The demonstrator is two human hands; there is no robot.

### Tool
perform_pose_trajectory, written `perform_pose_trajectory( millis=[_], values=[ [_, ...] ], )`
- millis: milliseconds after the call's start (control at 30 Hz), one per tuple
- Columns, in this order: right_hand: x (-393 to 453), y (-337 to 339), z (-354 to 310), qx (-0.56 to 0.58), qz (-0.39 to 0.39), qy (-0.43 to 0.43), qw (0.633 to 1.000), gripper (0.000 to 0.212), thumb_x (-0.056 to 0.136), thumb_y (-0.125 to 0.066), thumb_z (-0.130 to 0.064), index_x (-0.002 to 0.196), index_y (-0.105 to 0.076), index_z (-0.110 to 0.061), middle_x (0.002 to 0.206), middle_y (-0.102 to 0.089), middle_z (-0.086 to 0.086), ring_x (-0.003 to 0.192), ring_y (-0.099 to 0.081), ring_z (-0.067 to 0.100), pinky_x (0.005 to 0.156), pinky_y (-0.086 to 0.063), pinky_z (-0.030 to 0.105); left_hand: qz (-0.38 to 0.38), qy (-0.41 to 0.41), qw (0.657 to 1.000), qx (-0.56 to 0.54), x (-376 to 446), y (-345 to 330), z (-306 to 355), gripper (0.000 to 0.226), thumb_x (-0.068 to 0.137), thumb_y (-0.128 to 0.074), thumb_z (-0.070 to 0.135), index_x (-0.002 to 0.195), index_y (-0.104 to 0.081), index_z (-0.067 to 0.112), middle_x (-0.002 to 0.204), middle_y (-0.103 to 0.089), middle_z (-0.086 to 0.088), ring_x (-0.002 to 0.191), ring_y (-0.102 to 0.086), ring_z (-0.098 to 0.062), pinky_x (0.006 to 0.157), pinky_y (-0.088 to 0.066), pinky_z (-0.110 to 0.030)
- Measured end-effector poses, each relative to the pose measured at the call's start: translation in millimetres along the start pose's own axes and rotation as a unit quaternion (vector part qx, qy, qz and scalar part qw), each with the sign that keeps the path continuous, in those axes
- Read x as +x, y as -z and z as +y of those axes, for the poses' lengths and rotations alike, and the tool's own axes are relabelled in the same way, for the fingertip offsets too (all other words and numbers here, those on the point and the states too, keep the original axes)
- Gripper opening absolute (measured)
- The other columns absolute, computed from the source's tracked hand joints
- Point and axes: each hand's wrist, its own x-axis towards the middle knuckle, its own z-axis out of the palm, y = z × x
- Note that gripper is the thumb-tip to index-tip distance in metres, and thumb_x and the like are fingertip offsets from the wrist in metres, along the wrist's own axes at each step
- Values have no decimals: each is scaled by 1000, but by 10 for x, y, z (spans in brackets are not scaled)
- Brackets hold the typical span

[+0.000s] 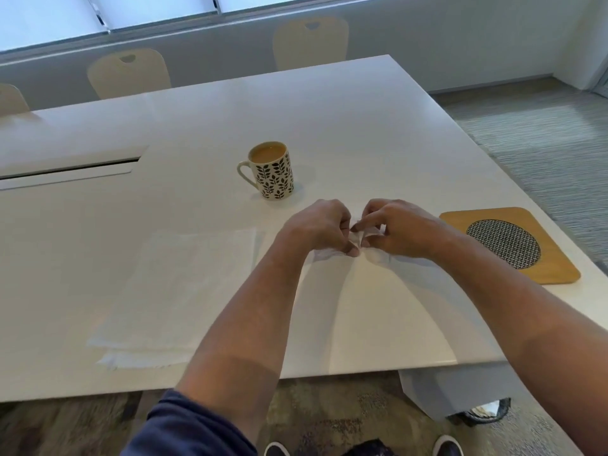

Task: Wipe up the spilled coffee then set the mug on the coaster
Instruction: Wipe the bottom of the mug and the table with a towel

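**Wiping step in hand, mug not yet moved**

Both hands meet at centre of frame, just below the mug. The left hand (320, 228) and the right hand (399, 227) have curled fingers, and the fingertips (353, 250) pinch a small crumpled piece of white tissue paper (357, 236) between them, low over the white table (362, 110). It looks like they bunch or fold it for wiping. I see no clear brown spill; maybe it is under the hands, cannot tell.

The cream ceramic mug with black leaf pattern (271, 171) stands upright above-left of the hands, near but not touching, w/ milky coffee almost to the rim. The square wooden coaster with dark round woven inset (508, 245) lies at right of frame, well apart from the mug.

A flat stack of white paper napkins (184, 291) lies at lower left.

Next, I judge: finish wiping, put the tissue aside, then lift the mug slowly by the handle, because it is full, and carry it to the right onto the coaster's centre.
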Motion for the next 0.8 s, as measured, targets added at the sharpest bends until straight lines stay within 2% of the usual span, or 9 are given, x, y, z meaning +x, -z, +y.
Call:
perform_pose_trajectory(
  millis=[67, 167, 267, 333, 433, 533, 633, 733, 800],
  values=[
    [-29, 5, -30, 5, -8, -3, 1000, 29, 89, -78, -25, 117, -77, -31, 102, -61, -10, 82, -57, 11, 79, -47, 28, -10, 1, 1000, 0, -34, 5, 17, 30, 70, -91, 30, 71, -63, 19, 71, -65, 3, 64, -58, -15, 57, -44, -28],
    [-81, 23, -101, 20, -26, -5, 999, 30, 85, -81, -26, 114, -78, -30, 99, -63, -7, 84, -60, 14, 84, -53, 38, -51, 6, 999, -16, -94, 44, 41, 23, 69, -93, 19, 77, -72, 10, 70, -75, -1, 62, -70, -13, 63, -56, -30],
    [-162, 12, -185, 27, -52, -5, 998, 28, 81, -83, -30, 109, -79, -32, 96, -65, -7, 86, -60, 14, 85, -53, 39, -127, 17, 991, -23, -164, 83, 79, 18, 75, -89, 13, 81, -73, 7, 71, -78, -5, 65, -75, -12, 60, -54, -28],
    [-228, 8, -223, 47, -66, -5, 997, 27, 78, -85, -33, 104, -80, -32, 92, -66, -7, 84, -61, 12, 82, -54, 38, -163, 21, 986, -29, -216, 94, 116, 15, 79, -87, 12, 83, -73, 8, 72, -78, -6, 68, -76, -13, 59, -50, -25],
    [-319, 10, -235, 95, -93, -13, 991, 27, 71, -90, -37, 96, -81, -36, 85, -69, -4, 77, -64, 17, 76, -56, 39, -207, 30, 976, -68, -280, 82, 168, 15, 79, -87, 9, 85, -74, 4, 72, -78, -8, 70, -76, -17, 59, -55, -22],
    [-385, 16, -210, 124, -116, -25, 985, 23, 70, -90, -39, 90, -81, -41, 78, -69, 5, 69, -61, 25, 69, -55, 42, -240, 28, 966, -92, -312, 52, 222, 18, 81, -86, 10, 92, -75, 0, 80, -79, -11, 77, -78, -21, 68, -60, -25],
    [-469, 75, -179, 174, -127, -25, 976, 20, 72, -91, -32, 87, -82, -40, 81, -65, 18, 61, -52, 24, 58, -50, 31, -245, 12, 963, -109, -320, 34, 295, 19, 82, -85, 12, 91, -74, -1, 86, -79, -14, 82, -79, -23, 77, -62, -30],
    [-556, 205, -127, 225, -114, -29, 967, 18, 73, -92, -27, 87, -83, -35, 81, -62, 27, 59, -46, 18, 56, -45, 20, -231, -10, 966, -116, -322, 66, 403, 17, 84, -84, 13, 84, -70, 4, 81, -79, -12, 82, -79, -23, 72, -61, -28],
    [-621, 321, -71, 254, -88, -36, 963, 18, 73, -92, -26, 88, -84, -32, 77, -57, 30, 59, -42, 20, 56, -41, 23, -208, -36, 972, -105, -314, 108, 506, 19, 85, -83, 17, 85, -69, 4, 80, -79, -11, 80, -79, -21, 66, -59, -26]
  ],
)
